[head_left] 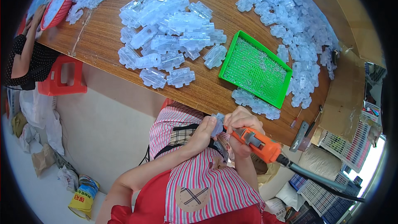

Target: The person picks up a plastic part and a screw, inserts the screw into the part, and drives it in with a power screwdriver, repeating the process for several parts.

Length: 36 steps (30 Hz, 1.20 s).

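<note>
My left hand (200,135) is closed on a clear plastic part (218,125) at the table's near edge, just above my lap. In my right hand (243,125) is an orange electric screwdriver (263,146), gripped around its front end. Its tip points left at the clear part; my fingers hide whether the two touch. A cable (315,175) runs from the back of the screwdriver to the lower right. Beyond my right hand lies a green tray (237,80) holding many small metal screws (259,64).
Clear plastic parts form a pile (166,33) left of the tray and a bigger heap (294,29) to its right. Cardboard (342,95) stands along the right edge. At the far left, another person's arm (27,56) reaches to a red basket (62,10), above a red stool (62,76).
</note>
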Tool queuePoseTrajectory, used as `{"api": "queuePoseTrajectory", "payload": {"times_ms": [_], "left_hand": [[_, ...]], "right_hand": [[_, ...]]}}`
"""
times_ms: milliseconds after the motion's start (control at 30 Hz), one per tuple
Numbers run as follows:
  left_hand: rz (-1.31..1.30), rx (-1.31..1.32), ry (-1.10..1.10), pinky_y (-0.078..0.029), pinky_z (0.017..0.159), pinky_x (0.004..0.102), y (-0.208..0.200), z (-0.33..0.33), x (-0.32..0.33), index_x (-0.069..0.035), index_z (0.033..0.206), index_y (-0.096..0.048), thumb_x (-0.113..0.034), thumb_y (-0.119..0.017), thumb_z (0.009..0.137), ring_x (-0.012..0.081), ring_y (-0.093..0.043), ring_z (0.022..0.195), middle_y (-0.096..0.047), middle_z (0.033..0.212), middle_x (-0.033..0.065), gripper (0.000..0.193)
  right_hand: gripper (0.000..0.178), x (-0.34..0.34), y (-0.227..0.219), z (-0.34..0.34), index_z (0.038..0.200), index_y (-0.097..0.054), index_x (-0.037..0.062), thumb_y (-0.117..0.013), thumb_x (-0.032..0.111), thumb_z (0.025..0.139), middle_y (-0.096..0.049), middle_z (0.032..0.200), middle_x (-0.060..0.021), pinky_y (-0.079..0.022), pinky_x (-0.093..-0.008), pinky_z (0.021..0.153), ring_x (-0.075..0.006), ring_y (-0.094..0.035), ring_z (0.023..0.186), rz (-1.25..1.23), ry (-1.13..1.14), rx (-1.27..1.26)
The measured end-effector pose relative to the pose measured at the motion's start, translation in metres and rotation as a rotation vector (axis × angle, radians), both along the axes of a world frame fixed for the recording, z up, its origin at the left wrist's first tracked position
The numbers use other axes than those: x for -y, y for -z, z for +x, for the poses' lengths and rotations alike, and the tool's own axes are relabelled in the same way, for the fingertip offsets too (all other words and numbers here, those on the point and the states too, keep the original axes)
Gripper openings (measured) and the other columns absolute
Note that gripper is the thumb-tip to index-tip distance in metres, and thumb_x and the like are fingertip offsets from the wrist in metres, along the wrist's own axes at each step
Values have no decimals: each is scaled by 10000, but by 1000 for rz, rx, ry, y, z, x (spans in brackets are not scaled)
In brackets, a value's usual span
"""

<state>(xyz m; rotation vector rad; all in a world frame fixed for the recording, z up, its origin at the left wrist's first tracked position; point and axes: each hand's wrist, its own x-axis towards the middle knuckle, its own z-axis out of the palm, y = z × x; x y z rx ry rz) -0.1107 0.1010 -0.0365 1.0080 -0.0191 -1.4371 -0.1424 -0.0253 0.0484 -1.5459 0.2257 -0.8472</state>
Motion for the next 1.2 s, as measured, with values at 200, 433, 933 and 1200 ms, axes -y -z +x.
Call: {"api": "queuePoseTrajectory", "payload": {"times_ms": [200,433,933,1200], "left_hand": [[23,131,26,-441,641,281,0,1,2,0,1034,-480,-411,-306,1042,142,-506,697,-504,836,67,447],[113,-147,22,-536,875,320,-31,18,-2,-41,1221,-444,-372,-386,1027,156,-590,995,-556,1098,77,388],[167,-92,-136,-556,825,257,-25,24,1,-40,1082,-476,-122,-634,921,114,-640,912,-636,1015,60,240],[152,-90,-140,-556,845,275,-20,23,-1,-16,1078,-468,-106,-628,922,130,-647,915,-636,1014,79,242]], "right_hand": [[765,6,0,-5,976,-571,-22,-630,705,745,-516,642,-66,-449,-283,489,-149,-496,562,-53,-46,-88],[819,16,-37,-7,1008,-547,-32,-572,747,759,-517,660,-75,-447,-288,475,-158,-508,565,233,-12,104],[784,3,-8,-1,989,-544,-2,-541,754,780,-511,649,-67,-467,-307,523,-172,-517,619,207,25,83],[772,2,-3,2,968,-536,9,-555,754,767,-511,640,-60,-458,-302,521,-163,-501,612,201,6,39]]}}
